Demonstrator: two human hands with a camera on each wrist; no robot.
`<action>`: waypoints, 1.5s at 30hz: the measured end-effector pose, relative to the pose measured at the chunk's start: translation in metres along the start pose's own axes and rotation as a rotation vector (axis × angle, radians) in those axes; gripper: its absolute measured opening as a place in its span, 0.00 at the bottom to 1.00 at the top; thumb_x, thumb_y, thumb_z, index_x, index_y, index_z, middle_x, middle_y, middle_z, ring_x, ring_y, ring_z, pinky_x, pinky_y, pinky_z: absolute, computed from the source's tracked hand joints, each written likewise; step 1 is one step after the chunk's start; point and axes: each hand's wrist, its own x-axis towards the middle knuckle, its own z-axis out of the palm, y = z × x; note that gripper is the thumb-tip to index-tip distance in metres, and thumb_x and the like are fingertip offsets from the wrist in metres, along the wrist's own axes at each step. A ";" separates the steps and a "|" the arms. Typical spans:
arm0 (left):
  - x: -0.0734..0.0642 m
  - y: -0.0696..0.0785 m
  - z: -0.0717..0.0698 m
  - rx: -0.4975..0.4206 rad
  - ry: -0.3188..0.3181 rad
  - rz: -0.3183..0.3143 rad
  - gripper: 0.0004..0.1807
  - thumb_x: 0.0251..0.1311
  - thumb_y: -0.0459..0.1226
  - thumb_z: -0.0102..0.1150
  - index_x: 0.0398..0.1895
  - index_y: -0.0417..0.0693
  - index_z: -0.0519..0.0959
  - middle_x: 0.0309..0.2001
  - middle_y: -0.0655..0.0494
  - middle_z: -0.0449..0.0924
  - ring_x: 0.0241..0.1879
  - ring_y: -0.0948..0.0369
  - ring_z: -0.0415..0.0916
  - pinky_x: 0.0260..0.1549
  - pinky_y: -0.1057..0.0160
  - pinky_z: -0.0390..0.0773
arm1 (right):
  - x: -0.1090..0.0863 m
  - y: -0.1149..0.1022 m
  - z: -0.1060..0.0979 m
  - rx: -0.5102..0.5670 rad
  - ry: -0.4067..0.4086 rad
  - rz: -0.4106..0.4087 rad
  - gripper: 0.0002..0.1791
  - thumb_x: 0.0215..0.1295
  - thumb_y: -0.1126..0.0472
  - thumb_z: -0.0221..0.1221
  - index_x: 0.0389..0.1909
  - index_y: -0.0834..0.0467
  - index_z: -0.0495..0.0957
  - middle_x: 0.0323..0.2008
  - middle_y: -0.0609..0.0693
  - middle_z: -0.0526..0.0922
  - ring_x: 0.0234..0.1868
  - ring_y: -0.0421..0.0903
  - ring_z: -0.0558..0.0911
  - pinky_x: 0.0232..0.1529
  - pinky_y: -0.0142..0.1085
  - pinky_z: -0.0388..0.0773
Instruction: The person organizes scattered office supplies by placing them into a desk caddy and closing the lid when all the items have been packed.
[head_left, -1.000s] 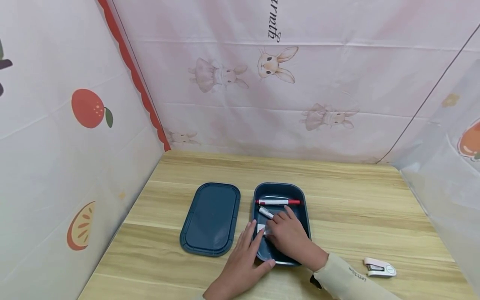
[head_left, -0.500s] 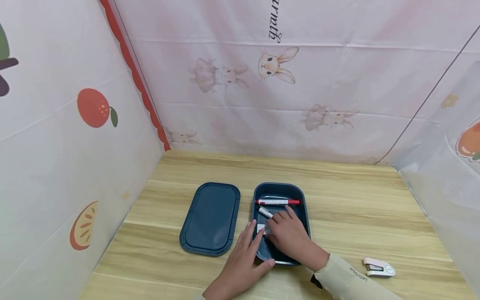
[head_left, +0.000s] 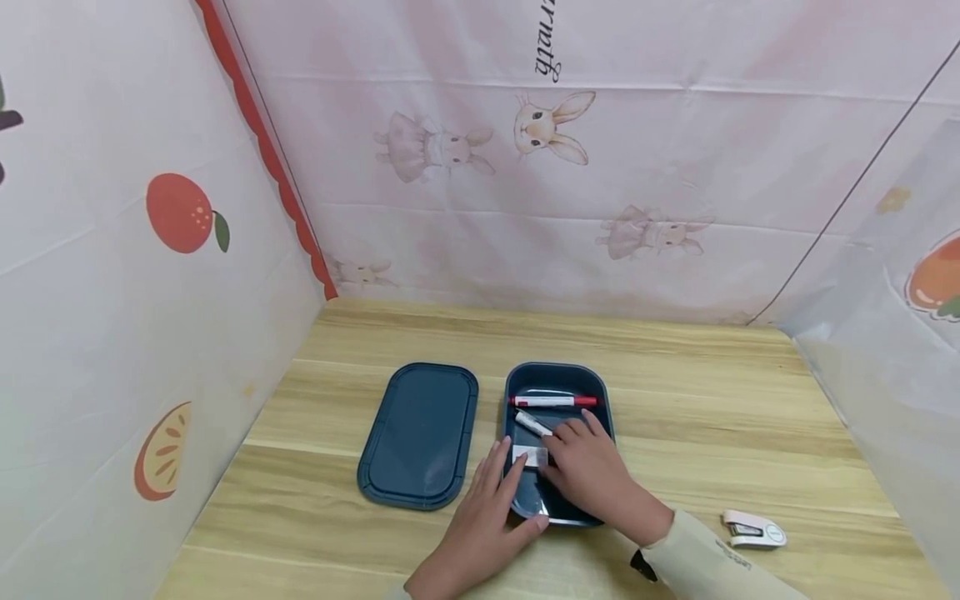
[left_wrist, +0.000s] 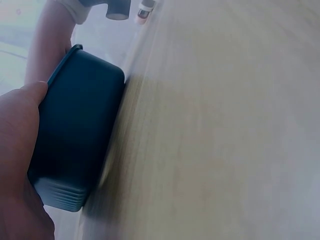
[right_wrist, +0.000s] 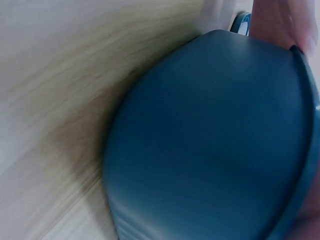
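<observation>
In the head view an open dark blue box holds a red-capped marker, a second white marker and a small white rectangular block. My left hand lies along the box's left side with straight fingers; one fingertip touches the block and the thumb rests at the near rim. My right hand is inside the box, its fingers loosely bent beside the block's right end and over the white marker's lower end. Its fingertips are partly hidden. Both wrist views show the box's outer wall.
A dark blue lid lies flat left of the box. To the right of the box, near my right forearm, sits a pink and white stapler. The wooden table is bounded by printed cloth walls behind and on both sides.
My right hand has slid slightly right, baring more of the white block. The left hand keeps its place at the box's left side.
</observation>
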 end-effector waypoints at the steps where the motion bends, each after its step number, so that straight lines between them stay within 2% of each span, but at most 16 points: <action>1: 0.000 0.000 0.000 0.000 0.001 0.000 0.46 0.65 0.71 0.46 0.81 0.72 0.45 0.81 0.72 0.22 0.82 0.53 0.31 0.73 0.35 0.52 | -0.001 0.001 -0.001 0.003 0.006 0.004 0.22 0.61 0.45 0.69 0.48 0.56 0.86 0.46 0.53 0.86 0.53 0.53 0.80 0.68 0.59 0.66; 11: 0.000 0.001 0.000 0.005 -0.001 -0.012 0.48 0.60 0.76 0.40 0.81 0.74 0.45 0.81 0.73 0.22 0.82 0.52 0.32 0.73 0.36 0.52 | -0.014 0.011 -0.015 0.008 0.018 0.067 0.23 0.60 0.43 0.70 0.49 0.56 0.86 0.47 0.51 0.85 0.55 0.53 0.79 0.70 0.60 0.63; 20: 0.001 0.002 0.000 0.000 0.003 -0.002 0.47 0.63 0.72 0.45 0.81 0.71 0.46 0.81 0.70 0.23 0.82 0.53 0.31 0.74 0.37 0.51 | -0.032 0.021 -0.028 0.019 0.062 0.103 0.24 0.59 0.45 0.71 0.49 0.57 0.85 0.46 0.52 0.85 0.53 0.54 0.79 0.69 0.60 0.64; 31: 0.002 0.002 0.002 -0.035 -0.005 -0.034 0.46 0.63 0.72 0.47 0.81 0.76 0.45 0.81 0.74 0.22 0.82 0.56 0.28 0.72 0.33 0.51 | -0.051 0.038 -0.036 0.064 0.073 0.219 0.23 0.59 0.47 0.71 0.50 0.56 0.85 0.49 0.52 0.85 0.56 0.54 0.78 0.70 0.61 0.61; 45: 0.000 0.002 0.002 -0.048 0.001 -0.037 0.46 0.63 0.70 0.49 0.81 0.74 0.46 0.81 0.73 0.23 0.82 0.55 0.28 0.72 0.32 0.51 | -0.077 0.056 -0.040 0.068 0.115 0.249 0.22 0.58 0.48 0.71 0.49 0.56 0.85 0.48 0.53 0.85 0.55 0.56 0.79 0.70 0.60 0.58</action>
